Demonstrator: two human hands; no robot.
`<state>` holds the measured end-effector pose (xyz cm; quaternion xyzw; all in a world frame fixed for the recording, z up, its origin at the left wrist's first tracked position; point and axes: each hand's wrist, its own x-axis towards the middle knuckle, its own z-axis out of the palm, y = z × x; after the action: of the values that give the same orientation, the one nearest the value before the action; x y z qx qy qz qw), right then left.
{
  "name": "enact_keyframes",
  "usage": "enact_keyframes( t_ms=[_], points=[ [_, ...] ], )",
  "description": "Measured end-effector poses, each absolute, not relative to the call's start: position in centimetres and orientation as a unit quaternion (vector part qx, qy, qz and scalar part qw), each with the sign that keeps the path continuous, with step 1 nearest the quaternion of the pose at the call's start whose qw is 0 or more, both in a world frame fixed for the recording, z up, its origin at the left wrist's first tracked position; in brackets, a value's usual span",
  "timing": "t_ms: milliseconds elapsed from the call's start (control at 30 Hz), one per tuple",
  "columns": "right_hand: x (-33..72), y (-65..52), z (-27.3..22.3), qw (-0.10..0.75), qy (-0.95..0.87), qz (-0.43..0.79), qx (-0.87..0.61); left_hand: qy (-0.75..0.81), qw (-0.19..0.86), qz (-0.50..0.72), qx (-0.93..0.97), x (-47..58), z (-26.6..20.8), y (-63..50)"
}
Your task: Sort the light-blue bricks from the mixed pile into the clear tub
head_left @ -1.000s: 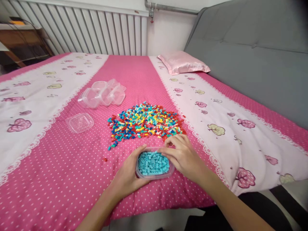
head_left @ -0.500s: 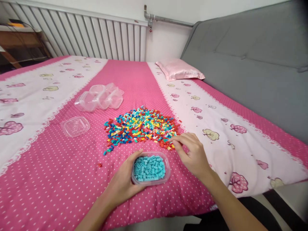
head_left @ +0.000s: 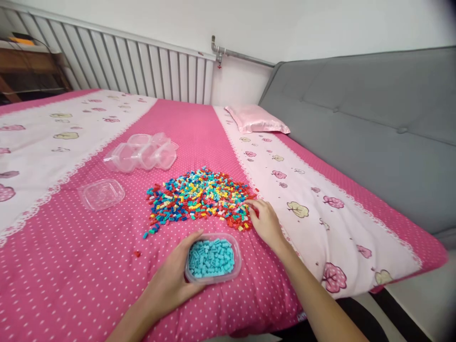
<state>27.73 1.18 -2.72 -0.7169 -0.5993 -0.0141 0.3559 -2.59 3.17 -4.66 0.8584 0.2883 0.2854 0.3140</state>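
Observation:
A clear plastic container (head_left: 237, 266) full of light-blue building bricks (head_left: 212, 258) sits near the bed's front edge. My left hand (head_left: 174, 268) grips its left side, thumb along the upper rim and fingers at the lower edge. Beyond it spreads a loose pile of mixed building bricks (head_left: 203, 194) in red, blue, yellow, teal and white. At the right edge of that pile is my right hand (head_left: 265, 221), its fingers bent and their tips among the bricks. Whether a brick is between those fingertips is too small to make out.
Several clear containers (head_left: 142, 152) lie together behind the pile on the left. Nearer, a clear lid (head_left: 103, 194) rests on the pink bedspread (head_left: 185, 123). One red brick (head_left: 137, 254) lies apart. A pink pillow (head_left: 256, 118) is beside the grey headboard (head_left: 356, 104).
My right hand has reached farther over the right edge of the pile. The left hand still holds the container. The whole view has shifted slightly.

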Motion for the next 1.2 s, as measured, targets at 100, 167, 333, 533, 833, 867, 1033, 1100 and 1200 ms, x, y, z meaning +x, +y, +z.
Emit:
enact_keyframes(
  t_ms=[100,167,333,533,833,867,1033,1100,1200],
  points=[
    [27.9,2.0,-2.9,0.333,-0.611,-0.023,-0.718,0.285,0.311,0.287,0.860,-2.6,-4.7,3.2],
    [28.0,2.8,-3.0,0.317,-0.619,-0.030,-0.717,0.280,0.314,0.287,0.861,-2.6,-4.8,3.3],
    [27.8,4.7,-3.1,0.269,-0.642,-0.041,-0.717,0.276,0.338,0.283,0.854,-2.7,-5.0,3.4],
    [27.9,4.8,-2.6,0.243,-0.643,-0.042,-0.725,0.291,0.350,0.277,0.846,-2.9,-5.5,3.2],
    [27.7,4.9,-2.2,0.341,-0.603,-0.036,-0.720,0.285,0.347,0.274,0.850,-2.8,-5.2,3.2],
    [27.7,5.0,-2.2,0.361,-0.593,-0.030,-0.719,0.282,0.346,0.272,0.853,-2.8,-5.1,3.3],
    [27.8,5.1,-2.4,0.439,-0.557,0.020,-0.705,0.277,0.332,0.273,0.860,-2.9,-5.0,3.3],
    [27.9,5.3,-2.5,0.452,-0.556,0.037,-0.696,0.279,0.329,0.274,0.860,-2.9,-5.0,3.2],
    [28.1,5.5,-2.6,0.452,-0.565,0.044,-0.689,0.278,0.332,0.280,0.857,-2.9,-5.0,3.2]
  ],
)
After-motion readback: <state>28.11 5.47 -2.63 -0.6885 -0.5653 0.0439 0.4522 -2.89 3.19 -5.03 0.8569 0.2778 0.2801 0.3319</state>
